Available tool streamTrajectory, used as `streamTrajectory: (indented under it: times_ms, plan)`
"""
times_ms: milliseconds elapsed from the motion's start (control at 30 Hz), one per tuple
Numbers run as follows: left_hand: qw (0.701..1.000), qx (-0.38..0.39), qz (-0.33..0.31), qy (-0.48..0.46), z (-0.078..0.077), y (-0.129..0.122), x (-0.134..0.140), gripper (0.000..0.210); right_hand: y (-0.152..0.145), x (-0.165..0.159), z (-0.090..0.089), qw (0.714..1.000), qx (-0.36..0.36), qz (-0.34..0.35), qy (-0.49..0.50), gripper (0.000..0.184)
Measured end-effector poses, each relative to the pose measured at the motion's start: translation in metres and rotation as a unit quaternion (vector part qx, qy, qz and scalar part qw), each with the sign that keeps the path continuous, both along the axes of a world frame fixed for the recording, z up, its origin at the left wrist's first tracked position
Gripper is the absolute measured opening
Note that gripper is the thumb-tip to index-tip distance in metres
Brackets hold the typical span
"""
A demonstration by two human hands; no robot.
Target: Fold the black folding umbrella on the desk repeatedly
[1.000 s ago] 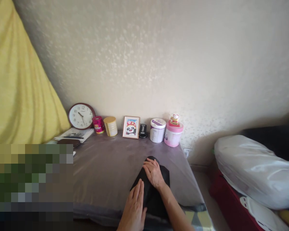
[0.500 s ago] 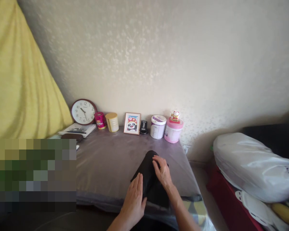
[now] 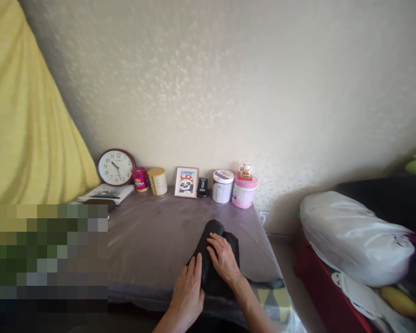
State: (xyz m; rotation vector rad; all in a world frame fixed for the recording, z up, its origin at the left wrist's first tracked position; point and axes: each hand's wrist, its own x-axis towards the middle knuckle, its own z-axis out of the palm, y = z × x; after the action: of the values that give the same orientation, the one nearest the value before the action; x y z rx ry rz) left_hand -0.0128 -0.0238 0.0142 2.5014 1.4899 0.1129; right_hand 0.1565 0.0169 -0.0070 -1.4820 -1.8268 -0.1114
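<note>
Black folded garment (image 3: 213,259) lying on the grey-covered surface (image 3: 149,240), toward its near right part, well apart from the row of items along the wall. Left hand (image 3: 187,289) laid flat on the garment's near left edge, fingers extended and together, pressing rather than gripping; nothing enclosed. Right hand (image 3: 223,256) resting palm-down across the middle of the garment, fingers spread and slightly curled over the fabric, likewise open and holding nothing. Far end of the garment appearing rounded, as if rolled or folded over; exact fold not distinguishable. Along the wall: wall clock (image 3: 116,166), red tin (image 3: 140,179), yellow tin (image 3: 157,181), framed panda picture (image 3: 186,182), small black device (image 3: 203,187), white canister (image 3: 223,186), pink container (image 3: 243,190) bearing a small figurine (image 3: 245,170). Papers (image 3: 106,193) at the left rear. White plastic bag (image 3: 353,238) to the right, off the surface. Risks, as judged: dark smooth fabric likely to slide on the cover under flat palms, letting the fold open or skew; uneven pressure between the two hands likely to bunch the cloth at the centre; garment's near end close to the surface's front edge, so a pull toward the body could drag it over. Wall items far enough back to be at little risk.
</note>
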Motion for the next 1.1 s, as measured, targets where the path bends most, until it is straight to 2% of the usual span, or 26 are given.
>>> streamTrajectory:
  times_ms: [67,133,233,333,433,500,767,867,967,1100]
  plan:
    - [1.0,0.001,0.003,0.008,0.003,-0.001,0.0,0.082,-0.003,0.005,-0.003,0.999,-0.022,-0.028,0.007,0.031]
    - [1.0,0.002,0.006,0.016,0.005,-0.002,-0.001,0.081,-0.003,0.02,-0.005,0.993,-0.038,-0.101,0.041,0.031]
    - [1.0,0.005,0.012,0.026,0.008,-0.003,-0.001,0.08,-0.008,0.049,-0.006,0.969,-0.068,-0.216,0.102,0.03]
    - [1.0,-0.008,0.016,0.019,0.007,-0.003,0.0,0.08,-0.02,0.069,-0.007,0.941,-0.136,-0.261,0.167,0.03]
    - [0.999,-0.034,0.015,-0.003,0.004,-0.002,0.001,0.08,-0.029,0.07,-0.009,0.906,-0.222,-0.244,0.263,0.033]
    - [0.999,-0.039,0.015,-0.012,0.002,-0.002,0.001,0.081,-0.03,0.065,-0.011,0.894,-0.236,-0.235,0.301,0.033]
    - [0.999,-0.04,0.017,-0.018,0.0,-0.002,0.001,0.081,-0.018,0.047,-0.015,0.907,-0.161,-0.242,0.306,0.031]
    - [0.999,-0.043,0.017,-0.017,0.0,-0.002,0.001,0.081,-0.015,0.043,-0.008,0.913,-0.137,-0.182,0.338,0.031]
    - [0.999,-0.042,0.017,-0.024,-0.001,-0.002,0.001,0.081,-0.008,0.036,0.004,0.904,-0.125,-0.109,0.394,0.037]
    - [0.999,-0.044,0.013,-0.026,-0.001,-0.003,0.001,0.08,0.011,0.017,0.019,0.89,-0.125,-0.084,0.43,0.039]
